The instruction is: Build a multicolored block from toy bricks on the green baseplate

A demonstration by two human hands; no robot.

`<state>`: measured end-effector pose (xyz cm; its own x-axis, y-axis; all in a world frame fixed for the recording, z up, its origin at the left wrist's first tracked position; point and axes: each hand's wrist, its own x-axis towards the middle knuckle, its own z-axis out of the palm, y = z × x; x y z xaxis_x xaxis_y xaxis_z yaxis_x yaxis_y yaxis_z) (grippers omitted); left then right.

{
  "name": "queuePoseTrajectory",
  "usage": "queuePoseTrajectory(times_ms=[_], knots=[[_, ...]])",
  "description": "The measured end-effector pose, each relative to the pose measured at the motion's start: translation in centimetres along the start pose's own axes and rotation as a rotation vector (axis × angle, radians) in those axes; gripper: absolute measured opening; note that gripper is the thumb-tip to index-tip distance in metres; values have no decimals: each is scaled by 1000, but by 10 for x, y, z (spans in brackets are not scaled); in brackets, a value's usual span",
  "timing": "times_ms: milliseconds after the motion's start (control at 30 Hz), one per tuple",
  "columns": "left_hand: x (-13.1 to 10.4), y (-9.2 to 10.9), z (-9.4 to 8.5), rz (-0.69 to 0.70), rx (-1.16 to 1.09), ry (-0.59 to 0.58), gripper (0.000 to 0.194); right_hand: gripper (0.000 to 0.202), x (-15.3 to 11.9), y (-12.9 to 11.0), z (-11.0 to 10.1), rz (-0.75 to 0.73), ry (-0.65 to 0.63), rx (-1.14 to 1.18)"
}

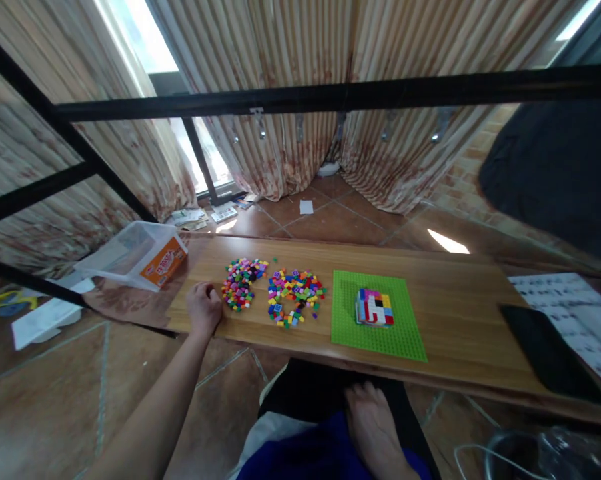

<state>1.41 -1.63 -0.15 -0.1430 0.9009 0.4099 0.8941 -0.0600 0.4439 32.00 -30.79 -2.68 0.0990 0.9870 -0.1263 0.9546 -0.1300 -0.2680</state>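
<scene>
My left hand (203, 308) rests on the left end of the wooden table, its fingers curled into a loose fist. Nothing shows in its grasp. Just right of it lies a heap of small colourful toy bricks (237, 288). A second, looser brick pile (293, 288) spreads beside that one. Further right is a green baseplate (407, 333), bearing a compact block of assembled bricks (375, 310) in red, white, yellow, blue and pink. My right hand (373, 413) lies on my lap below the table edge, fingers stretched out and holding nothing.
A clear plastic box (145, 250) with an orange label stands at the table's left end. On the right are a dark flat object (550, 350) and printed sheets (575, 313). A black metal bar (300, 100) crosses above the table's far side, with curtains behind.
</scene>
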Motion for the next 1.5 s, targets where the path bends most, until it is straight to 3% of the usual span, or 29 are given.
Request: queuePoseTrajectory(times_ms=[167,300,433,567,667,800,900,1000,1100,1200,1333,1500], knots=[[0,0,1,-14,-19,4,23,27,-2,11,-6,-37,142,340],[1,-1,-1,-62,-67,29,24,26,2,21,-40,6,297,595],[-3,0,-10,-161,-131,105,26,29,20,34,-76,160,402,729],[-21,14,-17,-219,-209,181,28,37,42,46,-91,229,446,935],[-44,38,-18,-153,-305,168,28,39,53,50,-89,256,491,1013],[-75,81,-15,77,-409,118,25,39,56,50,-83,278,512,972],[-96,108,-12,271,-425,-12,24,39,49,53,-79,308,491,912],[-116,123,-10,389,-332,-131,32,42,38,58,-73,366,520,867],[-131,125,-7,357,-169,-172,65,44,28,58,-64,389,533,798],[-137,122,-4,316,-51,-215,88,41,26,42,-57,282,470,761],[-133,128,2,267,15,-263,92,31,37,7,-50,53,313,802],[-120,148,14,200,93,-291,94,28,51,-16,-44,-35,272,821]])
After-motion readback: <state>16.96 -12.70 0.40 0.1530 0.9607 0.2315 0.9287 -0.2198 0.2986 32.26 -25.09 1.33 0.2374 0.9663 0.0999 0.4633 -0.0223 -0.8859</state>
